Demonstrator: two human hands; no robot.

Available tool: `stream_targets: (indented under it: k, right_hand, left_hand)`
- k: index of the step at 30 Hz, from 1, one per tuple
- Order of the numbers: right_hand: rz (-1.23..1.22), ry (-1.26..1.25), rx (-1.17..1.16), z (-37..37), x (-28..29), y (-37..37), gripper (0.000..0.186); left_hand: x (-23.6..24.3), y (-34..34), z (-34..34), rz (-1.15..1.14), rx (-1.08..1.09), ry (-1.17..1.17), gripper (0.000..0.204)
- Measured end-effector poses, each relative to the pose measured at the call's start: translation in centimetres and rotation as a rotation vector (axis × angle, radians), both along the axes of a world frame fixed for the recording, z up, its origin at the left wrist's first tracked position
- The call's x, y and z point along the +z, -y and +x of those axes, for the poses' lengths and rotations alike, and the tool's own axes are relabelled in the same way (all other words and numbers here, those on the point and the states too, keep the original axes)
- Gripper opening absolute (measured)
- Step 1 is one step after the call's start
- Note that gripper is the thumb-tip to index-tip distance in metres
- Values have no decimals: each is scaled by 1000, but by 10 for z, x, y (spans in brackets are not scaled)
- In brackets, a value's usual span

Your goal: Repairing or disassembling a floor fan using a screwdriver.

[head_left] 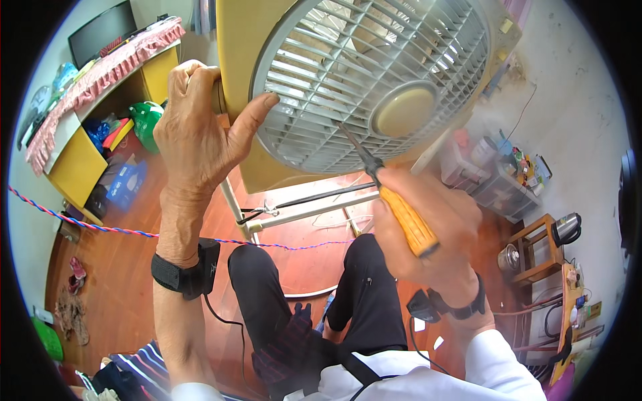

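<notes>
A box fan with a yellowish housing (pixel 257 179) and a round, pale slatted grille (pixel 321 123) stands in front of me, a cream hub cap (pixel 404 110) at the grille's middle. My left hand (pixel 200 127) grips the housing's left edge, its thumb laid against the grille rim and its other fingers curled behind the edge. In my right hand (pixel 428 220), slightly blurred, is a screwdriver with an orange handle (pixel 409 224). Its dark shaft points up and left, the tip at the grille slats just left of the hub cap.
A metal stand (pixel 307 212) is beneath the fan. A red-and-blue twisted cord (pixel 120 230) crosses above my knees. At left, a yellow cabinet (pixel 77 167) bears a monitor (pixel 101 32). Plastic bins (pixel 498 190) and a wooden stool (pixel 538 250) with a kettle (pixel 566 229) stand at right.
</notes>
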State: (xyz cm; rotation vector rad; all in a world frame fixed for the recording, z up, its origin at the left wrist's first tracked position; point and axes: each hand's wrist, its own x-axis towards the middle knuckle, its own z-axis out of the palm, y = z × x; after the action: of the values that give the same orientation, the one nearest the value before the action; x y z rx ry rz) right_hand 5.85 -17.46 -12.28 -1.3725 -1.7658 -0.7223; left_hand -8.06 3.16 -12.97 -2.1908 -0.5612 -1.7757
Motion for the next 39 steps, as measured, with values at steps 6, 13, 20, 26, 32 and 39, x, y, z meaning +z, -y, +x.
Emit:
stream_targets:
  k: [6,13,20,26,32,39]
  right_hand:
    - [39,-130,34,5,-4,-15,22]
    - [51,-256,134,13,-3,-21,21]
    - [32,17,-22,4,-9,2,29]
    - [38,55,62,12,-27,27,42]
    - [-34,-58,-53,11,-37,30,31]
    - [16,-153,-5,15,-49,33,33]
  left_hand:
    - [3,-2,2,7,19,-3,49]
    - [1,-1,2,29,4,9,46]
    - [0,-2,4,39,-25,41,45]
    - [1,-2,5,9,7,27,42]
    - [2,-4,4,-6,37,2,41]
    - [3,1,7,-38,48,-34,42]
